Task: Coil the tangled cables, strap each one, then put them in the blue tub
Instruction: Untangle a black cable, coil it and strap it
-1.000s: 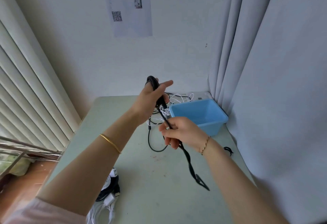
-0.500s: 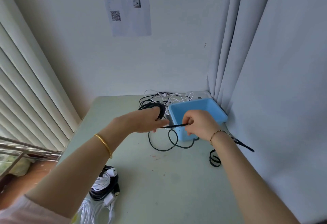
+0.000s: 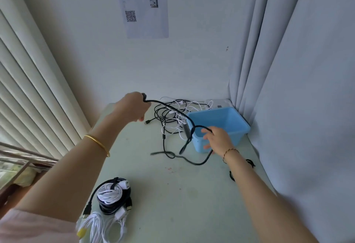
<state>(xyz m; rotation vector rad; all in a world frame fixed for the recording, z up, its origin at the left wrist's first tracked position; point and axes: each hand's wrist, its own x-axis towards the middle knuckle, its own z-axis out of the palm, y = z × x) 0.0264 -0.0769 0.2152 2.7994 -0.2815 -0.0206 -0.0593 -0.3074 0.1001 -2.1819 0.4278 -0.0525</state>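
Black cable [image 3: 161, 102] arcs from the left hand [image 3: 137, 106], which is clenched round one end and raised at the far left, across to the right hand [image 3: 218, 140], whose fingers look spread and loose with the cord running through them, just in front of the blue tub [image 3: 238, 135]. Its slack trails left and near of that hand onto the tabletop [image 3: 172, 214], so the right hand is the nearer one to gather the next loop leftward; the tangled pile [image 3: 169, 112] lies far, between both hands
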